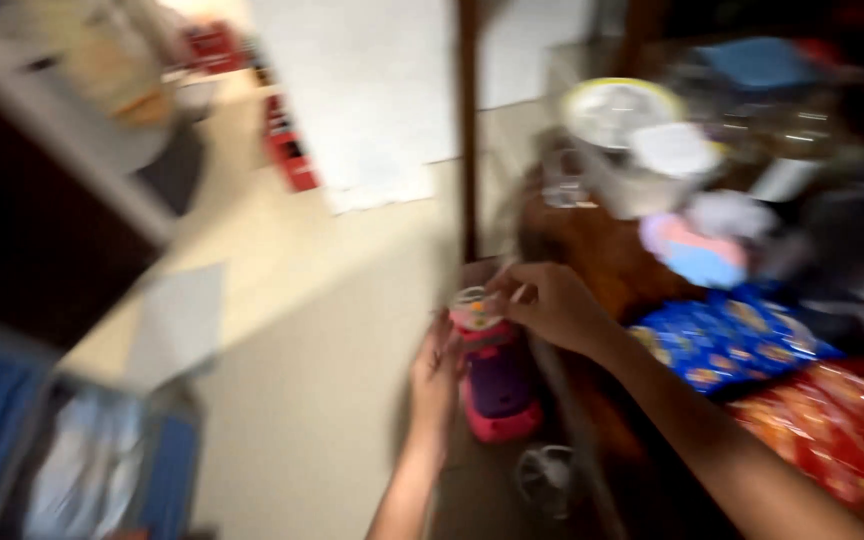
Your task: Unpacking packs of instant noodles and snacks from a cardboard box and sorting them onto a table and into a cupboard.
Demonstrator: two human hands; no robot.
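Pink-and-purple bottle (pixel 497 385) gripped at its side by left hand (pixel 436 378), right hand (pixel 552 305) pinching its top, forearm angled down.

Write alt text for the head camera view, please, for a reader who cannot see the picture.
In a blurred downward view, a left hand steadies a pink and purple bottle while the right hand touches its open top with a thin white stick. To the right lie a blue snack packet and a red snack packet; a white lidded tub stands behind.
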